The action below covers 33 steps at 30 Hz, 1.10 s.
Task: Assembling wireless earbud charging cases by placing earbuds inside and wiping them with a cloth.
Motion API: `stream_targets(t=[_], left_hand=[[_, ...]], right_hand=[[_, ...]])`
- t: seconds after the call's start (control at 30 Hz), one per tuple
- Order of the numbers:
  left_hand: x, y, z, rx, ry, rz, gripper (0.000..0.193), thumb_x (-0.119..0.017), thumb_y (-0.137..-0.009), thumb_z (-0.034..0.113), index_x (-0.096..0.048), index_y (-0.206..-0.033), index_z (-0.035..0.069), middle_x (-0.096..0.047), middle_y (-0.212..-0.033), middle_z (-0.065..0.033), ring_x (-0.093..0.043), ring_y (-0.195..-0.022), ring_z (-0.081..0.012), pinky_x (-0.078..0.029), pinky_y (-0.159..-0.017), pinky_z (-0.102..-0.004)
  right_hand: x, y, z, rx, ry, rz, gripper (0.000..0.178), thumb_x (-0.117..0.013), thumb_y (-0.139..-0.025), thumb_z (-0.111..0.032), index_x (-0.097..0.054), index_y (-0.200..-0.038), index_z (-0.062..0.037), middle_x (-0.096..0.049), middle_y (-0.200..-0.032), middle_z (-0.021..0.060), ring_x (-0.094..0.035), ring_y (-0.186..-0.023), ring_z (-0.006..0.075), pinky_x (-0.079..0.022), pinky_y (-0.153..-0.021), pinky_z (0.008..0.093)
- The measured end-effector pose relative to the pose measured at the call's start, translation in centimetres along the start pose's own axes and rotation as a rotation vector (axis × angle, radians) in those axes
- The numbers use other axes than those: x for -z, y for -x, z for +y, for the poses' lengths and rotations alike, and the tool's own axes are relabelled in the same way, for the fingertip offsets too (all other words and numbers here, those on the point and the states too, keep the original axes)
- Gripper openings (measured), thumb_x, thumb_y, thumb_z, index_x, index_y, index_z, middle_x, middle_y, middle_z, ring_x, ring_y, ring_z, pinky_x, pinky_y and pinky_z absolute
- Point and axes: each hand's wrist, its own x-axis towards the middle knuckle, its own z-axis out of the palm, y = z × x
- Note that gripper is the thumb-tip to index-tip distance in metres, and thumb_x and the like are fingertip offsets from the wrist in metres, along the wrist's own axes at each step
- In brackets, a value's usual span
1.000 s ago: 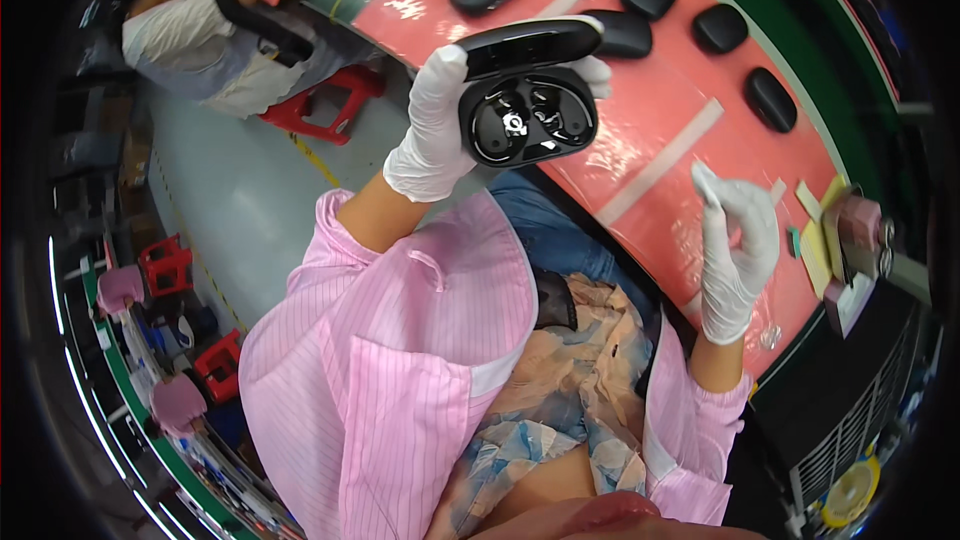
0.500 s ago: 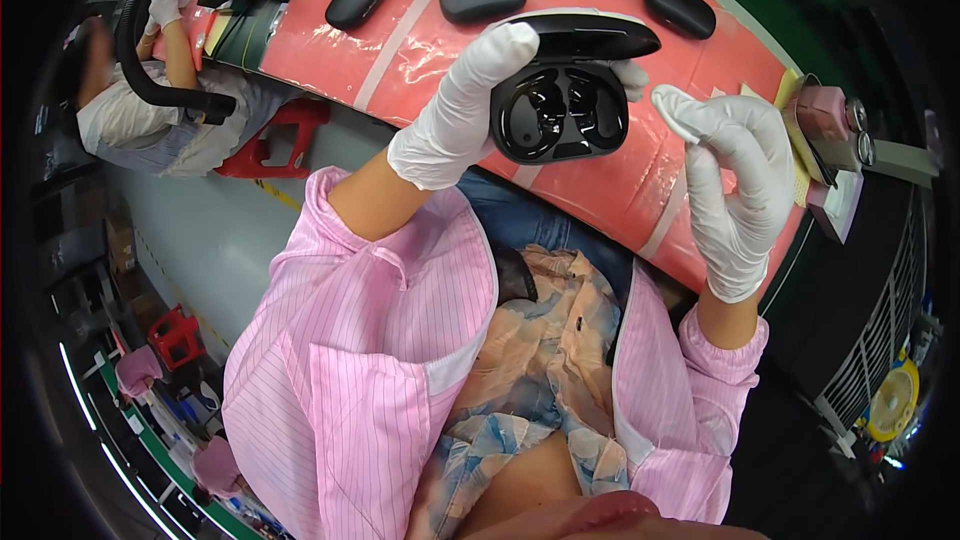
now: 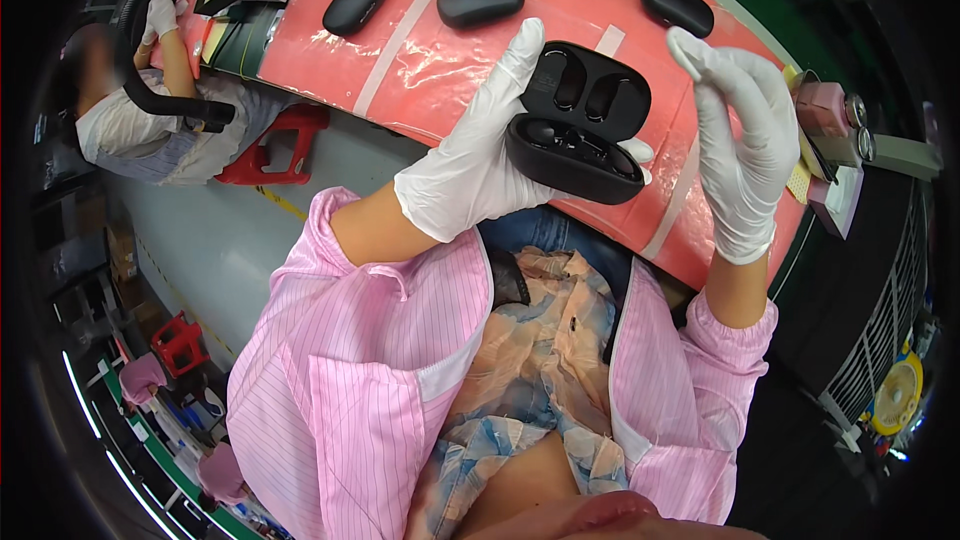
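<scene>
My left hand (image 3: 470,175), in a white glove, grips a black earbud charging case (image 3: 575,172) from its left side. The case's lid (image 3: 628,110) stands up, with two glossy hollows on its inner face. Dark shiny shapes lie inside the base; I cannot tell whether they are earbuds or bare wells. White fingertips show past the case's right end. To the right, my right hand (image 3: 748,145), gloved too, is raised apart from the case, its thumb and forefinger pinched together. Whatever may be between those fingertips is hidden.
Several closed black cases, one of them (image 3: 481,0), lie on the pink-covered table (image 3: 420,90). Pink and grey containers (image 3: 822,110) stand at the right edge. A black flexible hose (image 3: 130,70) curves down at the left, near a seated co-worker (image 3: 170,130) and a red stool (image 3: 285,145).
The case has tilted in my left hand: the lid's inside now shows, and the base's front wall faces me. My right hand has risen slightly, still pinched.
</scene>
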Motion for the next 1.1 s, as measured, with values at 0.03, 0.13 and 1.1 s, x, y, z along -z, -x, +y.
stream_targets(t=[0.03, 0.13, 1.1], left_hand=[[-0.1, -0.1, -0.2, -0.003, -0.01, 0.001, 0.071, -0.038, -0.095, 0.062, -0.056, -0.123, -0.001, -0.066, -0.113, -0.0175, -0.067, -0.096, -0.0373, -0.057, -0.087, -0.0481], [-0.2, -0.2, -0.5, -0.002, -0.004, 0.026, 0.071, -0.039, -0.094, 0.065, -0.055, -0.124, 0.002, -0.066, -0.112, -0.0155, -0.068, -0.097, -0.0328, -0.058, -0.086, -0.0445], [2.4, -1.0, -2.7, 0.092, 0.016, 0.158, 0.033, -0.053, -0.096, 0.026, -0.056, -0.116, 0.0, -0.065, -0.109, -0.013, -0.067, -0.092, -0.0246, -0.057, -0.079, -0.0323]], right_hand=[[-0.4, -0.6, -0.1, 0.125, 0.065, -0.043, 0.037, -0.068, -0.068, 0.004, -0.071, -0.101, -0.0113, -0.062, -0.086, 0.0038, -0.059, -0.078, 0.0237, -0.049, -0.069, 0.034], [-0.4, -1.5, -2.2, 0.28, 0.291, -0.412, 0.032, -0.068, -0.07, 0.0, -0.07, -0.101, -0.0078, -0.06, -0.086, 0.0057, -0.058, -0.079, 0.026, -0.046, -0.07, 0.0341], [-1.3, 7.0, -2.6, -0.388, 0.004, 0.015, 0.036, -0.059, -0.077, 0.01, -0.071, -0.108, -0.0045, -0.057, -0.087, 0.0057, -0.053, -0.075, 0.015, -0.043, -0.065, 0.0274]])
